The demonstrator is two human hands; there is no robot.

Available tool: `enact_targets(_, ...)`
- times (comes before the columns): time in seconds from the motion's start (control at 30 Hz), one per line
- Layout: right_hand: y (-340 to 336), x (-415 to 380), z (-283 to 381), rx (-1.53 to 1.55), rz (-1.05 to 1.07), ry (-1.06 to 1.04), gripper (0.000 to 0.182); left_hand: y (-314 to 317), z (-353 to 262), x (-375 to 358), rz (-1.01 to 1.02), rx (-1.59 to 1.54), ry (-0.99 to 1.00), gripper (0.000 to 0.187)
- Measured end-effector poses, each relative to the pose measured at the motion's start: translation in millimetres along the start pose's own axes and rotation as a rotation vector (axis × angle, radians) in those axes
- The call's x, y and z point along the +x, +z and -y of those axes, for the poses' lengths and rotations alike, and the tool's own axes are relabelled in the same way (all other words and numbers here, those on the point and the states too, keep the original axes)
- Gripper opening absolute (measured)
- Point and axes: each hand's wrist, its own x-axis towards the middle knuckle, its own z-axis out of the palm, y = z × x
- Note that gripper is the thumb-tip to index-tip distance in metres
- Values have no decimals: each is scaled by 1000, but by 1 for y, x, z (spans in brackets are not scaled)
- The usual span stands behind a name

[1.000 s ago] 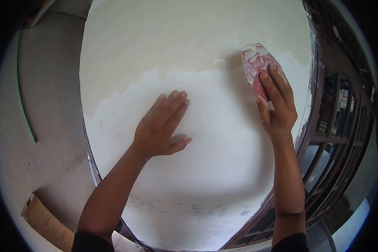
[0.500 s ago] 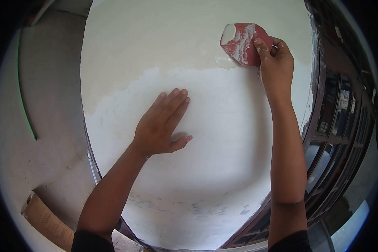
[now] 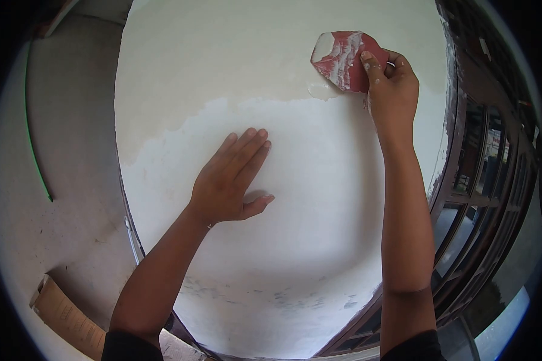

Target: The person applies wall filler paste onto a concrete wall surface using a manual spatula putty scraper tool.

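Note:
My right hand (image 3: 394, 84) grips a red putty scraper (image 3: 358, 66) by its right side, thumb on the near face. White putty streaks that face, and a thicker pale lump covers its left corner. Just under the blade, a small wet dab of putty (image 3: 324, 91) shows on the white wall panel (image 3: 307, 210). The panel's upper part looks damp and cream, its lower part whiter, with a ragged border between. My left hand (image 3: 229, 174) lies flat against the whiter part, fingers stretched up and right, thumb out, holding nothing.
Dark wooden framed windows (image 3: 482, 162) run along the right edge. At lower left stands a cardboard box (image 3: 69, 316) on the grey floor. A green strip (image 3: 35, 144) curves down the far left. Grey smudges (image 3: 295, 298) mark the panel's bottom.
The scraper in my right hand has shifted slightly left and up, the right forearm with it. My left hand stays nearly still on the panel.

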Motion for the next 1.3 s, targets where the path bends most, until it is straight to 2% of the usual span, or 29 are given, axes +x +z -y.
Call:
enact_targets(0.07,-8,-1,-8,-196,-52,-30,34,0,0,0,4,9,-3,69)
enact_targets(0.13,-18,-5,-9,-215,-55,-51,33,2,1,-1,-17,13,6,70)
enact_targets(0.2,-26,-13,-5,168,-125,112,32,2,1,-1,-17,15,7,70)
enact_targets(0.33,-17,-7,3,270,-86,110,30,1,0,0,-12,18,8,70)
enact_targets(0.4,-7,-5,6,245,-29,92,31,1,0,0,-9,18,8,70)
enact_targets(0.47,3,-6,11,82,8,72,30,1,0,0,-7,18,8,70)
enact_targets(0.5,6,-2,1,-95,-47,-46,30,1,0,0,-10,16,7,69)
enact_targets(0.6,-15,-6,-8,-200,-73,25,29,2,1,0,-24,9,9,68)
enact_targets(0.63,-21,-13,-2,6,-78,94,28,2,1,0,-31,3,14,67)
enact_targets(0.67,-25,-16,-1,5,-74,94,28,2,0,-1,-32,3,10,67)
enact_targets(0.73,-30,-18,0,177,-156,-16,29,1,0,0,-36,7,15,66)
enact_targets(0.8,-29,-18,1,190,-142,-97,28,1,0,0,-33,6,11,66)
enact_targets(0.87,-22,-21,0,-36,-141,-452,24,1,0,0,-28,3,8,66)
enact_targets(0.9,-19,-27,0,-244,-171,-546,22,2,0,0,-36,7,13,66)
enact_targets(0.93,-20,-34,9,-492,-117,-675,28,2,1,-1,-42,12,17,66)
enact_targets(1.0,-20,-30,-2,-731,-26,-1083,38,4,3,-2,-27,13,19,69)
enact_targets(1.13,-17,-37,-25,-959,2,-1153,45,3,3,-3,19,16,10,72)
enact_targets(1.2,-17,-45,-26,-1104,74,-1097,44,1,2,-2,3,13,10,70)
enact_targets(1.3,-16,-50,-24,-1149,151,-1056,43,3,3,-2,-4,9,14,70)
